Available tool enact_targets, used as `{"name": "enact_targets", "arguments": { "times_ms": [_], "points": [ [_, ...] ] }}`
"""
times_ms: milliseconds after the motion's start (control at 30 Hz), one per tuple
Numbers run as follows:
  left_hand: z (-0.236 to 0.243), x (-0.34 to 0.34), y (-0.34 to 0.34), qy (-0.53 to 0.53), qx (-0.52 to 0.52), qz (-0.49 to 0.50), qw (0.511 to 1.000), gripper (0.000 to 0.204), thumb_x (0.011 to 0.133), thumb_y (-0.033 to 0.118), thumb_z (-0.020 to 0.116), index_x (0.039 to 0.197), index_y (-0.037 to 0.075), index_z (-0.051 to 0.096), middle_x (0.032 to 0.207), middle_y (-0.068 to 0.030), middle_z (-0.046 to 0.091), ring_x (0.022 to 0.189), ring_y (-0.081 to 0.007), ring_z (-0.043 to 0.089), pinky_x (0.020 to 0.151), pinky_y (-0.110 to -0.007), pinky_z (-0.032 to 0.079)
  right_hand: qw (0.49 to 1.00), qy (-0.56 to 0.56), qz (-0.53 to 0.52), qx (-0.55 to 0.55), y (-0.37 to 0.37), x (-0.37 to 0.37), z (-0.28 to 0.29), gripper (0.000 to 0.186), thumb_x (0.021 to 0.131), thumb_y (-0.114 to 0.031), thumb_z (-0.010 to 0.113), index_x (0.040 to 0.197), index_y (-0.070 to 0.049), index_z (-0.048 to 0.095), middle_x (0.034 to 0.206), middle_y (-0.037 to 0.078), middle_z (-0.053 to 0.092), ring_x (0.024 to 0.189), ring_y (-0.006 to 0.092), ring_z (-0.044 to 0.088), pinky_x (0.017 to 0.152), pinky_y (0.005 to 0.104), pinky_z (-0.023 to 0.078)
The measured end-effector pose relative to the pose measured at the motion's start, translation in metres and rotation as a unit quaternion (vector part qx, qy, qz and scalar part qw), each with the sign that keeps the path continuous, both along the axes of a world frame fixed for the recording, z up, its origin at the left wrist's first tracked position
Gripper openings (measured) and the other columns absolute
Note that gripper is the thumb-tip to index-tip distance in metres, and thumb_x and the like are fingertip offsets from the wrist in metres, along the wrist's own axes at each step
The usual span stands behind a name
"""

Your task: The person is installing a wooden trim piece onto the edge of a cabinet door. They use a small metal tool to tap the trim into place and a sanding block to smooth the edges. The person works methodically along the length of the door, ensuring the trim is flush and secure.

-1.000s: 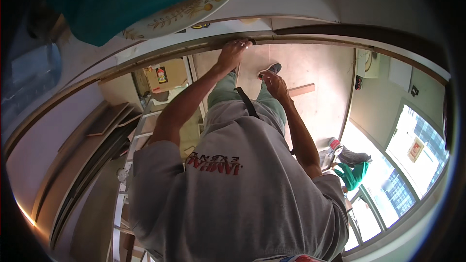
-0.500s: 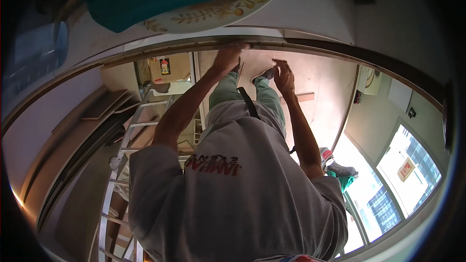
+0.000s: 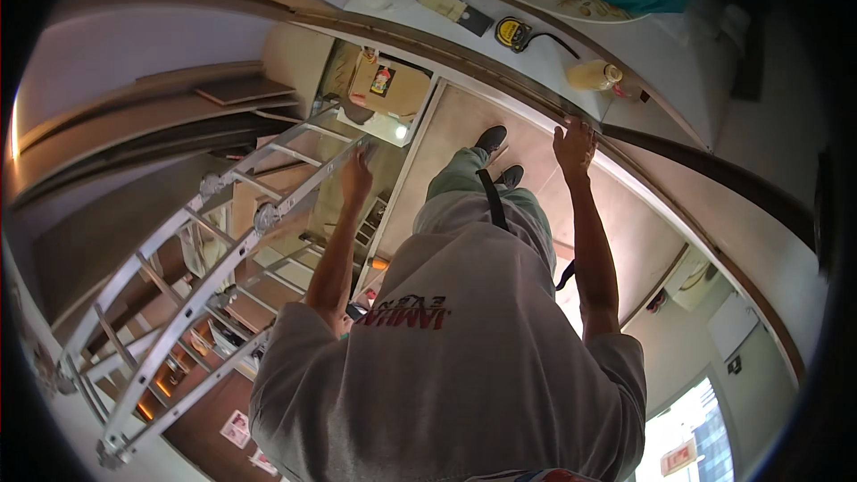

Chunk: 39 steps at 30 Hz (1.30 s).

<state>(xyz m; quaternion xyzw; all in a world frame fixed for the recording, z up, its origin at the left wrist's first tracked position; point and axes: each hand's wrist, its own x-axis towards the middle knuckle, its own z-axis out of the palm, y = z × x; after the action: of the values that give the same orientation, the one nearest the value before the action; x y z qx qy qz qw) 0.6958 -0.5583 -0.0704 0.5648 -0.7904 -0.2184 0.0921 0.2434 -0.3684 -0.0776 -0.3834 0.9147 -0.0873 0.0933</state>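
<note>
Here's the right hand [image 3: 576,145], right of centre in the upper frame, thumb apart from raised fingers, right at the long wooden edge [image 3: 420,52] that sweeps diagonally across the top; whether it touches, I can't tell. Over to the left hand [image 3: 357,178], upper centre-left, just beside the top of the metal ladder [image 3: 195,308] that fills the left; its grip can't be made out. Beyond the edge, up top, a yellow-and-black tape measure [image 3: 513,34] lies near a pale yellow bottle [image 3: 594,78].
</note>
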Motion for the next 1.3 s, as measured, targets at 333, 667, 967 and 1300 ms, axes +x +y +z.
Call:
{"name": "enact_targets", "arguments": {
  "times_ms": [333,667,967,1300],
  "points": [
    [-0.034,0.082,0.215,-0.031,0.161,0.100,0.981,0.032,0.089,0.006,0.048,0.119,0.011,0.054,0.094,-0.0254,0.068,0.091,-0.0448,0.065,0.075,-0.052,0.049,0.976,-0.170,0.060,-0.122,-0.063,0.032,0.003,0.056,0.083,-0.036,0.069,0.130,-0.009,0.054,0.123,0.021,0.061,0.113,0.0391,0.057,0.097,0.0528,0.043],
    [-0.072,0.096,0.180,0.050,0.158,0.125,0.978,0.033,0.086,0.004,0.050,0.118,0.009,0.057,0.097,-0.0244,0.068,0.090,-0.0424,0.066,0.074,-0.048,0.052,0.990,-0.026,0.126,-0.050,-0.045,0.006,0.017,0.037,0.085,-0.026,0.063,0.117,-0.007,0.061,0.118,0.020,0.059,0.111,0.0372,0.057,0.093,0.0498,0.047],
    [-0.077,0.120,0.036,0.082,0.118,0.106,0.984,0.033,0.083,0.002,0.053,0.114,0.010,0.060,0.089,-0.0175,0.070,0.084,-0.0331,0.070,0.074,-0.042,0.054,0.991,0.043,0.083,0.092,-0.084,0.046,0.016,0.048,0.080,-0.031,0.067,0.120,-0.006,0.057,0.119,0.018,0.059,0.111,0.0362,0.057,0.092,0.0557,0.045],
    [-0.104,0.215,-0.100,0.079,0.112,0.055,0.989,0.030,0.084,0.000,0.056,0.114,0.004,0.059,0.100,-0.0183,0.069,0.092,-0.0344,0.068,0.080,-0.042,0.052,0.987,-0.024,0.060,0.147,-0.217,0.124,-0.017,0.054,0.080,-0.032,0.065,0.125,-0.005,0.054,0.123,0.020,0.058,0.109,0.0392,0.059,0.091,0.0582,0.045]
  ]
}}
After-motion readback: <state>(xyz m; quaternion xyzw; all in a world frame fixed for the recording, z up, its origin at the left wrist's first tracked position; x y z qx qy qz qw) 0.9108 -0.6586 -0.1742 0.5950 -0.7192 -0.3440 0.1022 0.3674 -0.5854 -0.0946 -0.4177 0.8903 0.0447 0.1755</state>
